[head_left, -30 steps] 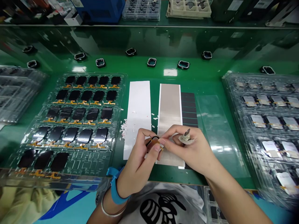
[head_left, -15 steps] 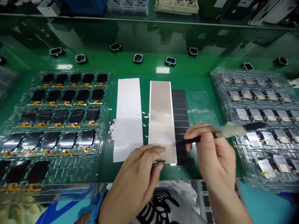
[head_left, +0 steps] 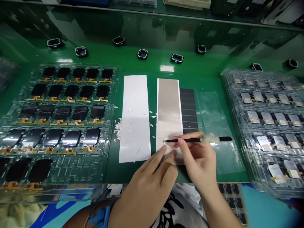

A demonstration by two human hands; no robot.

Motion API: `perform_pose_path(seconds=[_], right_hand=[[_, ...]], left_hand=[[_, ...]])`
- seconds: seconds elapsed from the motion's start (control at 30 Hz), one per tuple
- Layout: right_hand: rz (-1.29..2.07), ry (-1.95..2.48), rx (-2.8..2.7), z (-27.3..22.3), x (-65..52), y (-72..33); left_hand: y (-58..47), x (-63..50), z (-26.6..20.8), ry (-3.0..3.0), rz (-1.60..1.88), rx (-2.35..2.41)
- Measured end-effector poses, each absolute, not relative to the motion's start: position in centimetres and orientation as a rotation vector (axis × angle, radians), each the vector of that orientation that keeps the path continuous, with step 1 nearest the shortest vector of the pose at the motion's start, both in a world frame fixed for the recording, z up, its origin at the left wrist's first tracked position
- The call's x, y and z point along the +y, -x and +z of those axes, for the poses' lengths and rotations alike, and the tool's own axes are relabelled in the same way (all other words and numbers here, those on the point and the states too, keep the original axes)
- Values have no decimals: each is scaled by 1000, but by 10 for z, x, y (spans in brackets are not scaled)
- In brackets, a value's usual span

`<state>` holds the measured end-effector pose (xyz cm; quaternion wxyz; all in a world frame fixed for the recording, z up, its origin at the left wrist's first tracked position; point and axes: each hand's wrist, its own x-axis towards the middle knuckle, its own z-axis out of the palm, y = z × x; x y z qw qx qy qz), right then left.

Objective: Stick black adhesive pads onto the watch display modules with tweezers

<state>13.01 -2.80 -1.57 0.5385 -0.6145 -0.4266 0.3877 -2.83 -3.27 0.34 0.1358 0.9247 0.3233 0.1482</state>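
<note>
White glare spots the green bench (head_left: 204,70) (corners darker, softly blurred).

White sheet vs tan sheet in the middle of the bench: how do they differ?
Color: the white sheet is white across; the tan sheet is greyish tan with white strips along its long edges.
Cover: fingers of the left hand hide part of the tan sheet's near end; the white sheet is mostly uncovered.
Tool: the black tool points at the tan sheet, not the white sheet.
Shared: both long, narrow, lying flat.

Head-worn view, forward and down.
</note>
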Motion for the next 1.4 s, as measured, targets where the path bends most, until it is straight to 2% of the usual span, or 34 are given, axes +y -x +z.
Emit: perform_pose_path(seconds=[0.27, 0.43, 0.53, 0.63, 1.4], right_hand=[[915, 1304, -821, -16, -28, -140], [767, 1157, -637, -8, -33, -137], [698, 1142, -647, -2, -37, -126], [726, 1115, -693, -2, -37, -115], [704, 1140, -795, -8, -36, -110]], left_hand=[[25, -29, 10, -2472, 456, 988], [24, -17, 12, -1700, 665, 1120], [18, -12, 8, -1179, 858, 1066], [10, -12, 5, -909, 940, 959], [-4, -9, 2, -853, 1018, 906]])
